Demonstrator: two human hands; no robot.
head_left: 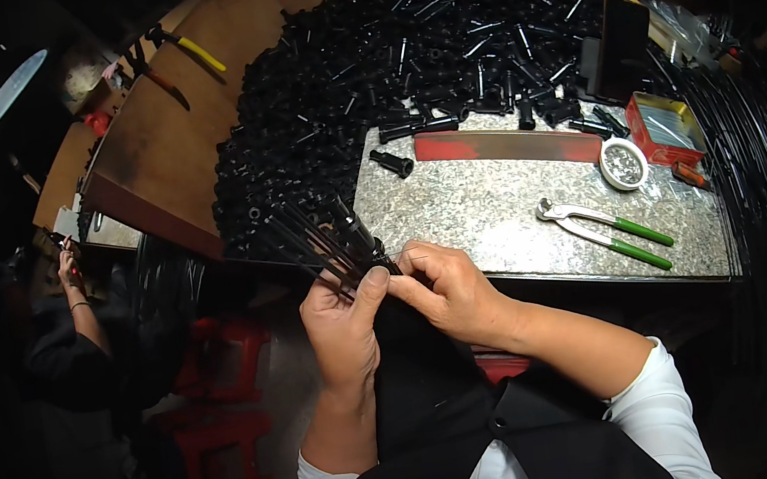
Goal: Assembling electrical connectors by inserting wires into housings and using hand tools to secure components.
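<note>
Both of my hands are together in front of my chest, at the near left corner of the speckled tabletop (pixel 488 197). My left hand (pixel 345 322) is closed around a bundle of thin black rods (pixel 307 237), which fan up and away to the left. A black tubular fitting (pixel 356 229) stands up among the rods. My right hand (pixel 453 289) meets the left at the base of the bundle, thumb and fingers pinched together. What lies between its fingertips is hidden or too small to make out.
Behind the tabletop rises a large heap of black tubular fittings (pixel 413 52). Green-handled pincers (pixel 611 232), a white cup (pixel 624 164) of small metal bits, a red-edged bar (pixel 505 146) and a red-yellow box (pixel 665 129) lie ahead. Black rods (pixel 759 146) hang rightward. A co-worker's hand (pixel 68 267) shows left.
</note>
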